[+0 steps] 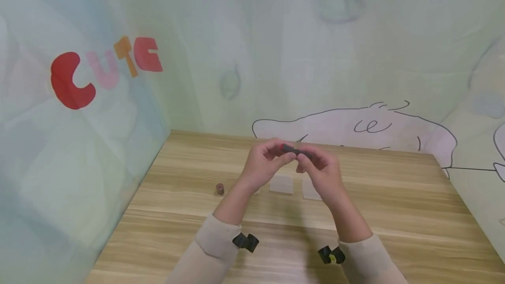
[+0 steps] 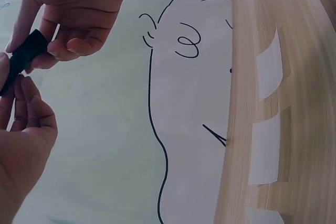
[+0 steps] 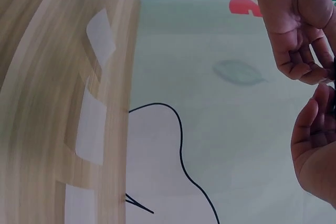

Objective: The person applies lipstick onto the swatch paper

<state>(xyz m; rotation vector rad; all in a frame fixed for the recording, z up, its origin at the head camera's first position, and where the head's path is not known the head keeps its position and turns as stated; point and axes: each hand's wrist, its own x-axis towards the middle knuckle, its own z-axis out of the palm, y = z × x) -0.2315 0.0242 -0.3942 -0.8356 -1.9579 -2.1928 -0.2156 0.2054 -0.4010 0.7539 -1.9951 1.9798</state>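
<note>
A short dark tube [image 1: 293,149] with a red end is held above the table between both hands. On its left, my left hand [image 1: 263,162] pinches the red-ended part between thumb and fingers. My right hand [image 1: 324,171] grips the other end, its thumb close beside the left thumb. In the left wrist view the tube [image 2: 23,59] looks thick and black, with fingers of both hands around it. The right wrist view catches only its dark edge at the border, beside the left hand [image 3: 302,30] and right hand [image 3: 317,140].
White paper squares [image 1: 281,184] lie in a row on the wood-grain table [image 1: 165,231] below the hands, one partly behind the left wrist. Left of them stands a small dark reddish cylinder [image 1: 220,189]. Printed fabric walls [image 1: 205,56] border the table at the back and left.
</note>
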